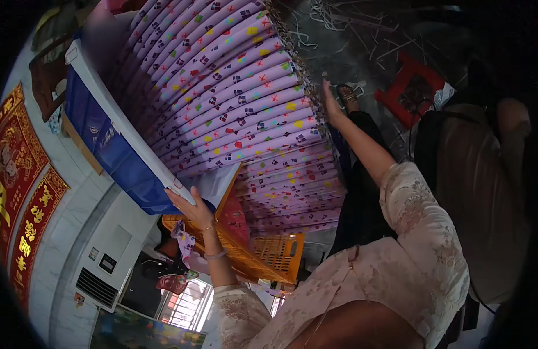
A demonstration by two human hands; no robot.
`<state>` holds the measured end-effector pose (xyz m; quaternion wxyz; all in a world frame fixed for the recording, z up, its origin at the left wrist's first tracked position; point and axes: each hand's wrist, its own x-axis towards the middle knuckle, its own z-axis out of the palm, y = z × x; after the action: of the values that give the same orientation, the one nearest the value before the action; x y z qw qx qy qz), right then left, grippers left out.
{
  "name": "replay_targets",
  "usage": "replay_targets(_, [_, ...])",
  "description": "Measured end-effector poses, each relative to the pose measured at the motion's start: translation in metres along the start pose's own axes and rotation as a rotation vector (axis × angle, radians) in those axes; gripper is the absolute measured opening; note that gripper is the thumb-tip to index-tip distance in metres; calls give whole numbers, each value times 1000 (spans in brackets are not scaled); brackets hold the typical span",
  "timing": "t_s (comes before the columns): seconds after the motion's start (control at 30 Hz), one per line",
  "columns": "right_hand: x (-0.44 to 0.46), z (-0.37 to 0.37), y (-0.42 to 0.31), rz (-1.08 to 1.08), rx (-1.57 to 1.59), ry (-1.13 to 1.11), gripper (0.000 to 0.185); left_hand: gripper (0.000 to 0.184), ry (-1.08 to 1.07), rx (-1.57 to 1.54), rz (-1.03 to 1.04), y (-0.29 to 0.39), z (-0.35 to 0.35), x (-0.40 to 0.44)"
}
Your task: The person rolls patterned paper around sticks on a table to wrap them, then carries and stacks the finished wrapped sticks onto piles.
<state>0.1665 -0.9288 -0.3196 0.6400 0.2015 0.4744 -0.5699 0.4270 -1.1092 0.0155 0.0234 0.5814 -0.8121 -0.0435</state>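
A tall stack of purple pieces, printed with small coloured gift-box shapes, fills the middle of the view; its layers look folded, and I cannot tell whether they are paper or cloth. My right hand is held flat with fingers extended at the right side of the stack, touching or very near its edge. On the left, my left hand lies with fingers stretched along the white rim of a blue box. Neither hand grips anything. Beneath the box and beside the lower stack is a yellow plastic crate.
A red plastic stool stands on the floor at upper right, near scattered pale strips. A sandalled foot is beside the stack. Red banners with gold characters hang at left, near a white air conditioner.
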Motion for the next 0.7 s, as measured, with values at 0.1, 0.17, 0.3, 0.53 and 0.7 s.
replay_targets(0.1, [-33,-2,-15,-12,300,136,85,72,-5,-8,-33,2,-1,-1])
replay_targets(0.17, [-17,-10,17,179,594,39,83,71,-8,-25,-50,3,0,-1])
replay_targets(0.3, [23,-31,45,478,724,-42,79,72,-11,-6,-41,-1,-2,-1])
replay_targets(0.53, [39,-24,-42,-27,128,86,84,71,-27,23,-65,2,-2,2])
replay_targets(0.7, [83,40,-106,-216,-13,84,83,69,-51,84,-84,3,-5,2])
